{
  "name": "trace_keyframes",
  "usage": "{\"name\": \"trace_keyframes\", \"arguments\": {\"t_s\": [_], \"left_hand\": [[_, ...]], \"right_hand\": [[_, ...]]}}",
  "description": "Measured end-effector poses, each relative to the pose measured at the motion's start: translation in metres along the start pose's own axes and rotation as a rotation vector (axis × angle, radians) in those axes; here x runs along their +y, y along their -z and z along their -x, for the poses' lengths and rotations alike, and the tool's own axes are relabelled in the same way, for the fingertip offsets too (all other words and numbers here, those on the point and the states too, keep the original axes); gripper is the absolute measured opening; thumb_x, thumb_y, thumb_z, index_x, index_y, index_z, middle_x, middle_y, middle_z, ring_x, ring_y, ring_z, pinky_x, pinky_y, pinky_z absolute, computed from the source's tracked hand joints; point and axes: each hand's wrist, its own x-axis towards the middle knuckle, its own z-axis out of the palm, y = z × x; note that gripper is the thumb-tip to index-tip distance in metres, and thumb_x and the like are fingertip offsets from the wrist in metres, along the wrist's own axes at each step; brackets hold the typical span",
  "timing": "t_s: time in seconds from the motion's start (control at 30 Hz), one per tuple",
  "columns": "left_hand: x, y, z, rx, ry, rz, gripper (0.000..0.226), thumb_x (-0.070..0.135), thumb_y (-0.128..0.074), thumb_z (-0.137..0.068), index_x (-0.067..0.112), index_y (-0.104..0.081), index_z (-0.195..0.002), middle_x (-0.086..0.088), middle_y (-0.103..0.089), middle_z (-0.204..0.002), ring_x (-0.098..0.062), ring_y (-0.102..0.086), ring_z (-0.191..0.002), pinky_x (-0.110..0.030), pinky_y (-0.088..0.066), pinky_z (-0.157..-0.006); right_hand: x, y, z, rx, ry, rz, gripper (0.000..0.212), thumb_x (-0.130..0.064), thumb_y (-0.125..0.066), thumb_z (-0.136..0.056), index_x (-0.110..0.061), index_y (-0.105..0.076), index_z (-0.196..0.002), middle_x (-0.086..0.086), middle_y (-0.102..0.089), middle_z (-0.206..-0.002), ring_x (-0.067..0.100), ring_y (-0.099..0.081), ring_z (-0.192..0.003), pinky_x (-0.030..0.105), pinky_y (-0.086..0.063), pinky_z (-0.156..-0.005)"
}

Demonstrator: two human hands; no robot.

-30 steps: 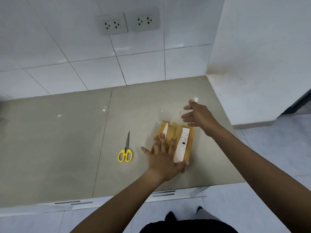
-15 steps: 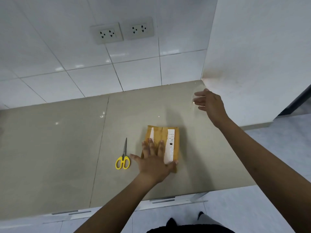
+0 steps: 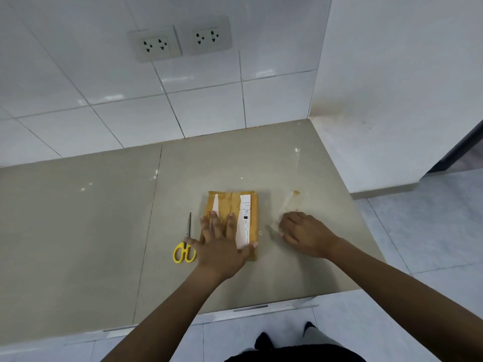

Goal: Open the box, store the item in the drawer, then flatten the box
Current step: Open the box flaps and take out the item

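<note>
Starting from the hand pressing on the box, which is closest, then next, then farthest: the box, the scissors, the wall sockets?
1. Box: right under the left hand.
2. Scissors: beside its thumb, left of the box.
3. Wall sockets: up on the tiled wall, far behind.

One flattened box (image 3: pixel 232 205), one pair of scissors (image 3: pixel 185 246), two wall sockets (image 3: pixel 155 45), two hands (image 3: pixel 222 246).

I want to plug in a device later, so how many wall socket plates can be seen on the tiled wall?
2. One grey wall socket plate is on the left; the second sits right beside it.
</note>
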Motion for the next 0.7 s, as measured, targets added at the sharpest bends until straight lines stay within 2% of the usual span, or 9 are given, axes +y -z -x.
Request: {"name": "trace_keyframes", "arguments": {"t_s": [0.07, 0.17, 0.33, 0.43, 0.53, 0.6, 0.7], "left_hand": [[0.004, 0.001, 0.0, 0.0, 0.003, 0.006, 0.094, 0.083, -0.011, -0.079, 0.026, 0.012, -0.152, -0.016, 0.015, -0.16, -0.043, 0.015, -0.145, -0.078, -0.009, -0.103], [0.01, 0.002, 0.001, 0.008, 0.009, 0.007, 0.095, 0.082, -0.011, -0.08, 0.024, 0.011, -0.152, -0.018, 0.013, -0.16, -0.046, 0.012, -0.144, -0.076, -0.01, -0.105], [0.013, 0.003, 0.001, 0.01, 0.006, 0.014, 0.096, 0.082, -0.011, -0.08, 0.022, 0.011, -0.152, -0.019, 0.011, -0.16, -0.047, 0.01, -0.144, -0.074, -0.009, -0.105], [0.013, 0.003, 0.002, 0.025, 0.006, 0.001, 0.096, 0.082, -0.01, -0.08, 0.022, 0.01, -0.152, -0.02, 0.01, -0.16, -0.047, 0.008, -0.144, -0.074, -0.01, -0.105], [0.012, 0.001, 0.001, 0.042, 0.005, -0.005, 0.096, 0.082, -0.007, -0.079, 0.022, 0.008, -0.152, -0.021, 0.008, -0.16, -0.047, 0.007, -0.144, -0.074, -0.011, -0.105], [0.012, 0.0, 0.001, 0.051, 0.001, -0.015, 0.102, 0.083, 0.004, -0.072, 0.021, 0.008, -0.152, -0.022, 0.007, -0.159, -0.048, 0.006, -0.144, -0.073, -0.012, -0.106], [0.012, -0.001, 0.0, 0.057, -0.006, -0.024, 0.113, 0.084, 0.02, -0.06, 0.02, 0.008, -0.152, -0.022, 0.006, -0.159, -0.05, 0.004, -0.144, -0.071, -0.012, -0.106]], "right_hand": [[-0.002, -0.002, 0.003, 0.028, 0.018, 0.065, 0.071, -0.059, -0.023, -0.082, -0.012, -0.054, -0.127, 0.009, -0.053, -0.133, 0.029, -0.05, -0.122, 0.039, -0.04, -0.097], [-0.003, -0.011, 0.005, 0.092, 0.051, 0.179, 0.067, -0.067, -0.037, -0.08, -0.016, -0.061, -0.116, 0.009, -0.061, -0.123, 0.031, -0.058, -0.113, 0.046, -0.043, -0.094], [-0.011, -0.019, 0.006, 0.085, 0.015, 0.195, 0.068, -0.071, -0.028, -0.086, -0.017, -0.061, -0.112, 0.01, -0.061, -0.123, 0.032, -0.057, -0.113, 0.048, -0.045, -0.091], [-0.015, -0.012, 0.002, 0.121, -0.098, -0.054, 0.055, -0.054, -0.024, -0.094, -0.018, -0.061, -0.114, 0.006, -0.061, -0.124, 0.028, -0.057, -0.114, 0.043, -0.042, -0.093], [-0.009, -0.009, -0.012, 0.252, -0.214, -0.263, 0.029, -0.016, -0.046, -0.093, -0.008, -0.06, -0.117, 0.014, -0.062, -0.116, 0.035, -0.061, -0.099, 0.038, -0.047, -0.083], [-0.004, -0.01, -0.02, 0.275, -0.28, -0.302, 0.034, 0.003, -0.05, -0.085, -0.001, -0.06, -0.117, 0.018, -0.056, -0.119, 0.037, -0.058, -0.1, 0.039, -0.049, -0.081], [0.001, -0.015, -0.03, 0.215, -0.292, -0.208, 0.029, 0.002, -0.053, -0.081, 0.002, -0.061, -0.109, 0.02, -0.054, -0.113, 0.04, -0.052, -0.101, 0.041, -0.048, -0.081]]}}
